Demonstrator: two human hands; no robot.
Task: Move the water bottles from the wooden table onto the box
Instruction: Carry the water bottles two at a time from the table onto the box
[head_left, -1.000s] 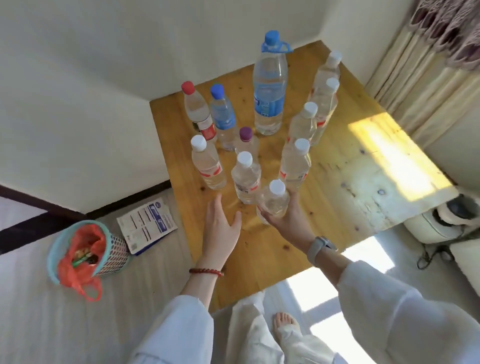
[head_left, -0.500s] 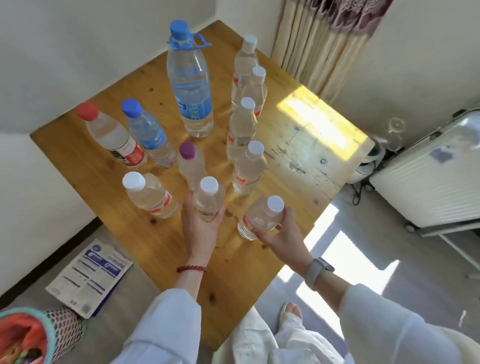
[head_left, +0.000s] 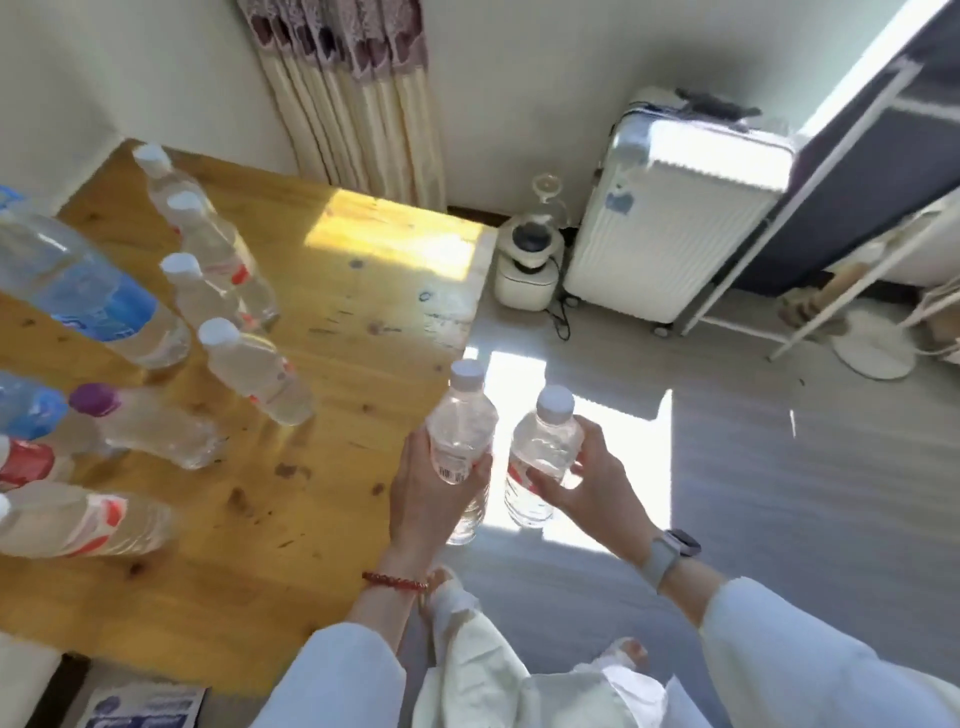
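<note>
**Two bottles lifted clear of the tabletop**

Now, in the head view, both bottles have left the tabletop (head_left: 322, 291): the left hand (head_left: 431, 493) grasps one bottle (head_left: 460, 441), the right hand (head_left: 587, 488) another (head_left: 543, 457), past its near corner. Open floor (head_left: 779, 467) runs toward the suitcase (head_left: 670, 223); no box is visible.

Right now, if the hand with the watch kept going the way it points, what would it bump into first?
Probably the white suitcase against the wall; only bare floor shows before it, though depth is hard to judge.

No wording is showing legibly: the red and blue bottle labels are blurring, and a barcode on the clear plastic white-capped bottle (head_left: 460, 441) is staying unreadable.
</note>
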